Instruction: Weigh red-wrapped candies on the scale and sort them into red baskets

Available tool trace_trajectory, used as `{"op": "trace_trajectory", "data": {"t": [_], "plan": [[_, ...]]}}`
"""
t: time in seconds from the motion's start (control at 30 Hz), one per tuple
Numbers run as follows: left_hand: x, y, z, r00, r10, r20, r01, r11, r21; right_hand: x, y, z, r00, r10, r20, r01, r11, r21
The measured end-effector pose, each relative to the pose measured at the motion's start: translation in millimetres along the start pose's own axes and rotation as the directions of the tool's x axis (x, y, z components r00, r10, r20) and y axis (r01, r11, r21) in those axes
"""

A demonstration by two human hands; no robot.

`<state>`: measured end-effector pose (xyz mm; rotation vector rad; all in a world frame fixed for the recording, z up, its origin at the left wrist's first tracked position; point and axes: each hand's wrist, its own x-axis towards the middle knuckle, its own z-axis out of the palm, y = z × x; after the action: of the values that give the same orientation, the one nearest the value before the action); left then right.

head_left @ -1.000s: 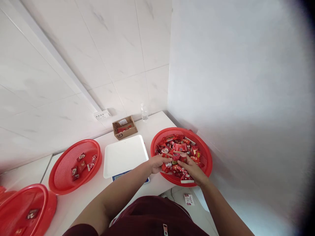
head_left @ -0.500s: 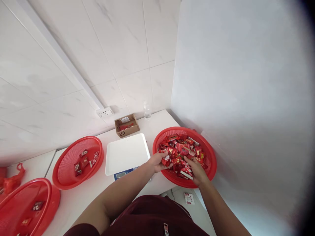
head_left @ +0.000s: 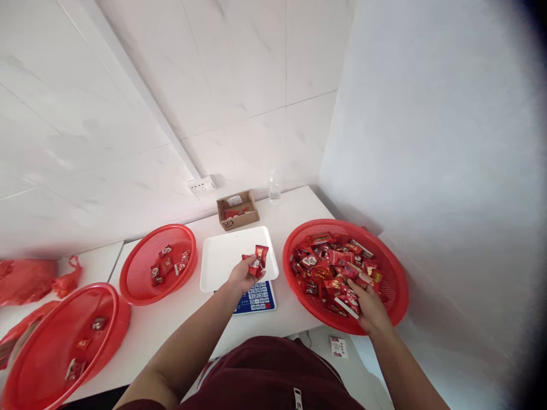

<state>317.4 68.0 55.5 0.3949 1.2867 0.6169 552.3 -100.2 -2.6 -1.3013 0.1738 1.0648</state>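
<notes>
My left hand (head_left: 245,279) is closed around a few red wrapped candies (head_left: 258,261), above the front right part of the white weighing scale (head_left: 222,250). The scale's blue keypad (head_left: 256,299) shows partly below that hand. My right hand (head_left: 371,306) is down in the large red basket (head_left: 294,239) on the right, its fingers bent round wrapped candies (head_left: 351,293) near the front rim. Some of its fingertips are hidden among the packets. Many red candies (head_left: 329,262) fill this basket.
Two more red baskets, one behind (head_left: 128,273) and one in front (head_left: 122,324), stand on the left with a few candies each. An open cardboard box (head_left: 239,219) and a clear bottle (head_left: 274,188) are by the wall. Red plastic bags (head_left: 28,279) lie far left.
My left hand has moved left with the candies, out of the large basket and over the scale. My right hand stays in the basket. The view has turned slightly left.
</notes>
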Motion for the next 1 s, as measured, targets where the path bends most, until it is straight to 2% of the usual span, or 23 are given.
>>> {"op": "trace_trajectory", "data": {"t": [0.13,0.3,0.53,0.67,0.77,0.83,0.93,0.97,1.0], "plan": [[3.2,20.6,-43.4,0.985,0.14,-0.105,-0.143,0.99,-0.015,-4.9,5.8,10.9,0.999,-0.03,-0.027,0.031,0.999,0.029],[10.0,36.1,-81.8,0.95,0.281,-0.138,-0.284,0.959,0.0,-13.5,13.2,22.6,0.992,-0.085,-0.096,0.086,0.996,0.012],[25.1,47.1,-110.0,0.947,0.318,-0.041,-0.313,0.945,0.096,-23.5,19.9,33.4,0.977,-0.116,-0.176,0.118,0.993,0.002],[25.8,46.5,-118.6,0.922,0.385,-0.025,-0.374,0.908,0.189,-27.3,23.4,38.7,0.972,-0.127,-0.196,0.128,0.992,-0.004],[16.4,42.2,-126.1,0.873,0.487,-0.037,-0.459,0.844,0.279,-30.9,26.0,45.6,0.975,-0.14,-0.173,0.141,0.99,-0.007],[6.1,36.2,-130.3,0.817,0.577,-0.006,-0.538,0.766,0.352,-36.6,29.6,55.4,0.985,-0.113,-0.131,0.112,0.994,-0.015],[-11.9,21.5,-131.1,0.683,0.704,0.193,-0.681,0.519,0.516,-53.5,42.4,82.5,1.0,0.017,-0.026,-0.019,0.997,-0.074],[-18.0,15.5,-129.5,0.652,0.704,0.282,-0.712,0.441,0.546,-61.2,49.0,94.6,0.997,0.069,0.034,-0.065,0.993,-0.1],[-24.0,9.4,-127.0,0.651,0.672,0.353,-0.724,0.411,0.554,-69.4,56.7,107.7,0.988,0.112,0.111,-0.098,0.987,-0.125]]}}
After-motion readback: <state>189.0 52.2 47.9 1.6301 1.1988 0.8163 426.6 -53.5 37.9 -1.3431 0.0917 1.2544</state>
